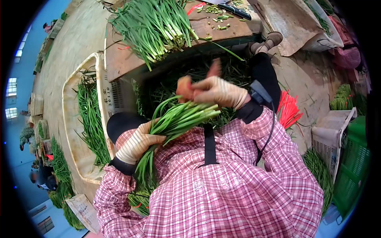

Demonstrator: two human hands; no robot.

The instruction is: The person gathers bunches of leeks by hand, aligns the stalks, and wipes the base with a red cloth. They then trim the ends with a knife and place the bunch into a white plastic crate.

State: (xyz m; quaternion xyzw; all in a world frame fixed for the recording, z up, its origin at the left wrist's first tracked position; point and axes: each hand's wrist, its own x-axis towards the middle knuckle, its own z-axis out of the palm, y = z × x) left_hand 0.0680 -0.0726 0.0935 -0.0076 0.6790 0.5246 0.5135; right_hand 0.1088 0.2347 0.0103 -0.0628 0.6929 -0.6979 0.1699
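My left hand [141, 143], in a pale glove with bare fingertips, is wrapped round a bunch of long green stalks [178, 119] above my lap. The cut pale ends point right and the leaves hang down to the left. My right hand [210, 90], gloved the same way, is just above the bunch, its fingers smeared by motion. Something red shows at those fingers, too blurred to make out. A larger pile of green stalks [158, 27] lies on the wooden board in front of me.
A knife [234, 11] and cut bits are on the board [238, 28]. A white crate [65, 119] of stalks stands at left. Red strips [289, 109] hang by my right knee. Right are a white crate [327, 129] and a green crate [349, 166]. Other people sit farther off.
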